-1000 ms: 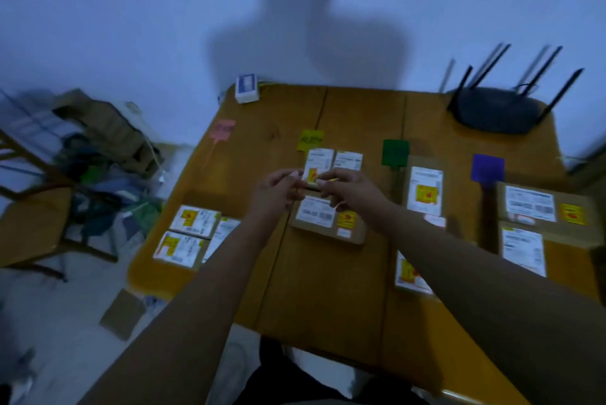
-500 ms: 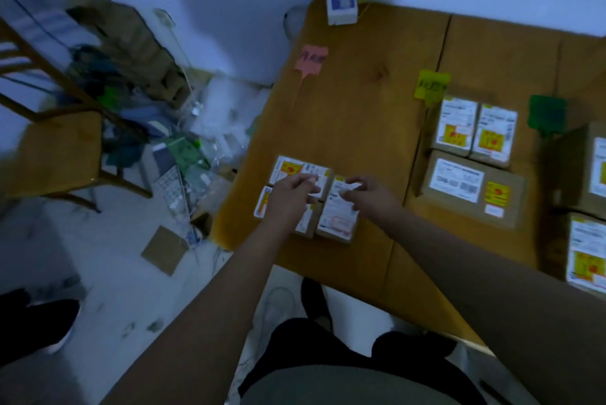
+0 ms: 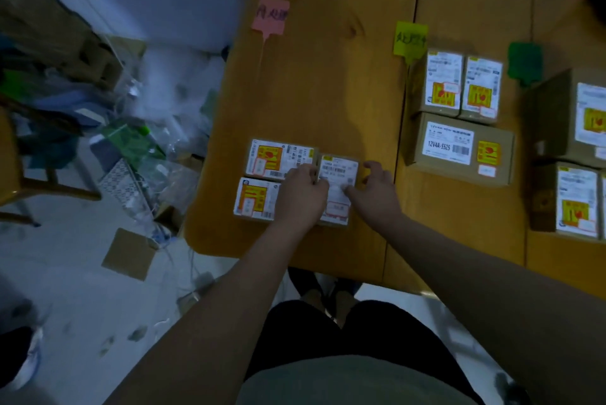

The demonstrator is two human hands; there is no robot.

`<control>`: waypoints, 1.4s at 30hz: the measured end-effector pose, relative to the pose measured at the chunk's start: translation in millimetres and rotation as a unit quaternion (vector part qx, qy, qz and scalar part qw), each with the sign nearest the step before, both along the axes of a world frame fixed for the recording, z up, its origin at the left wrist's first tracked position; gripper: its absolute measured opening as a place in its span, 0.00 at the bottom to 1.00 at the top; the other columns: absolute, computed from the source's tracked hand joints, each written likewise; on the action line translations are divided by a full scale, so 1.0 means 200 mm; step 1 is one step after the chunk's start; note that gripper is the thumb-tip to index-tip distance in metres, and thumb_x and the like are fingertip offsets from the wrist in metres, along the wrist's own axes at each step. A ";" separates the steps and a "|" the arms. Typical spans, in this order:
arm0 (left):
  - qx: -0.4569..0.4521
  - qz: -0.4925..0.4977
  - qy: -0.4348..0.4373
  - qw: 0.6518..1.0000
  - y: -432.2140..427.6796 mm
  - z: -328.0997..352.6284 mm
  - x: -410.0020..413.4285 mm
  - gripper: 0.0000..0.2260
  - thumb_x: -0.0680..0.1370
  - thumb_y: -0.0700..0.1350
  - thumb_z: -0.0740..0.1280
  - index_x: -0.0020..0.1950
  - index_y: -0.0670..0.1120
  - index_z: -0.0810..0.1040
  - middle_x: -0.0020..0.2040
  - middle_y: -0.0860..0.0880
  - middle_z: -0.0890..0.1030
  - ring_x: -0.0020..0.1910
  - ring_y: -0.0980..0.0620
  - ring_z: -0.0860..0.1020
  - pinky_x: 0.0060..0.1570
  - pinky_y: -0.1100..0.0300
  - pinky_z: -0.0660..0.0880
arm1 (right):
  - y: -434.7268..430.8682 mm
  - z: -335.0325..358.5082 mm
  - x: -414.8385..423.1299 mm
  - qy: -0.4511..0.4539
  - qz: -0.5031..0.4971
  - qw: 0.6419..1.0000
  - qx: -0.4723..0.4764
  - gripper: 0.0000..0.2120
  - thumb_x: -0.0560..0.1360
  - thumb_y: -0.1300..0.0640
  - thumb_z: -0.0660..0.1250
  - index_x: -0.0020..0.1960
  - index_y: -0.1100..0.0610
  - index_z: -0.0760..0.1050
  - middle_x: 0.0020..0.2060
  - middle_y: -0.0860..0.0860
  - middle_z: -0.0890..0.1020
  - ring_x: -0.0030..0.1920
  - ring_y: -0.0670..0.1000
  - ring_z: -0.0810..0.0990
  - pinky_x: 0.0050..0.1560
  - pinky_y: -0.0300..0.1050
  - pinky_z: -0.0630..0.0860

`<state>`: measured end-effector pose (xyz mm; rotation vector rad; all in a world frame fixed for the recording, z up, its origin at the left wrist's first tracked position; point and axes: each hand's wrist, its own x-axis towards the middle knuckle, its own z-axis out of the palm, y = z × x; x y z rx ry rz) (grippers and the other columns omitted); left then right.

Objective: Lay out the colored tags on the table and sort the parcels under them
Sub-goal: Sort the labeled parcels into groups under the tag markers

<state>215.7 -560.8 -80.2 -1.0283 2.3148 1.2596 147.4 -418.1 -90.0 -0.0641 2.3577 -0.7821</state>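
Both hands [image 3: 301, 190] grip one of three parcels [image 3: 337, 188] near the pink tag [image 3: 270, 16].

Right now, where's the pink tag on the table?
The pink tag lies at the table's far left edge, left of the yellow tag, with three small parcels nearer the person.
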 end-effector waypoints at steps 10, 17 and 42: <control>-0.043 0.020 0.037 0.998 0.08 0.02 -0.03 0.16 0.81 0.46 0.64 0.67 0.47 0.80 0.61 0.47 0.82 0.52 0.49 0.81 0.49 0.53 0.80 | 0.05 -0.02 0.03 -0.087 -0.091 0.986 -0.111 0.23 0.83 0.50 0.66 0.75 0.58 0.69 0.66 0.57 0.82 0.60 0.58 0.84 0.57 0.55 0.83; 0.033 0.040 0.126 0.991 0.17 0.08 -0.07 0.17 0.81 0.45 0.66 0.69 0.53 0.80 0.58 0.53 0.85 0.51 0.54 0.84 0.49 0.54 0.83 | 0.16 0.01 -0.06 -0.100 -0.128 0.964 -0.213 0.30 0.80 0.50 0.71 0.79 0.51 0.64 0.65 0.52 0.79 0.55 0.48 0.84 0.47 0.41 0.83; 0.104 0.158 0.414 0.890 -0.02 0.80 -0.43 0.21 0.81 0.38 0.68 0.75 0.47 0.75 0.65 0.47 0.83 0.62 0.50 0.83 0.51 0.56 0.84 | 0.06 0.82 -0.56 0.030 -0.035 0.895 -0.443 0.25 0.81 0.54 0.70 0.77 0.50 0.71 0.59 0.53 0.85 0.58 0.50 0.87 0.52 0.45 0.85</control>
